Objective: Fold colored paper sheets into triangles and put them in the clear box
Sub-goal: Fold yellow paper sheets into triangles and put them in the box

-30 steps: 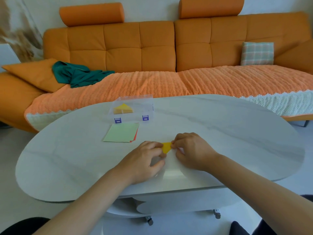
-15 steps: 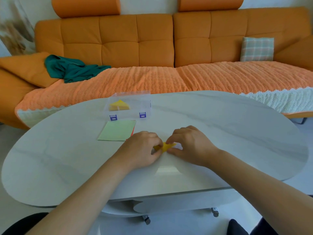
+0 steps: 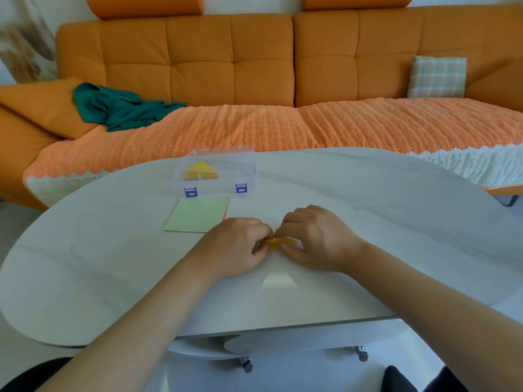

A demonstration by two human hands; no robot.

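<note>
- My left hand (image 3: 237,244) and my right hand (image 3: 314,239) meet on the near middle of the white surface (image 3: 382,222).
- Between them is a small piece of yellow paper (image 3: 276,242), low on the surface.
- The fingers (image 3: 261,229) of my left hand are curled and pinch the left end of the yellow paper.
- The fingers of my right hand are curled too and pinch its right end.
- My hands hide most of the paper, so I cannot tell its shape.
- The clear box (image 3: 246,171) sits farther away, a bit to the left, with two blue clips on its near side.
- Yellow triangles (image 3: 201,171) lie in the left part of the box.
- A green sheet (image 3: 198,217) lies flat just on the near side of the box, beside my left hand.
- A red sheet (image 3: 225,216) peeks out under its right edge.
- Behind the surface is an orange sofa (image 3: 226,66), with a green cloth (image 3: 121,108) on the left and a checked pillow (image 3: 435,77) on the right.
</note>
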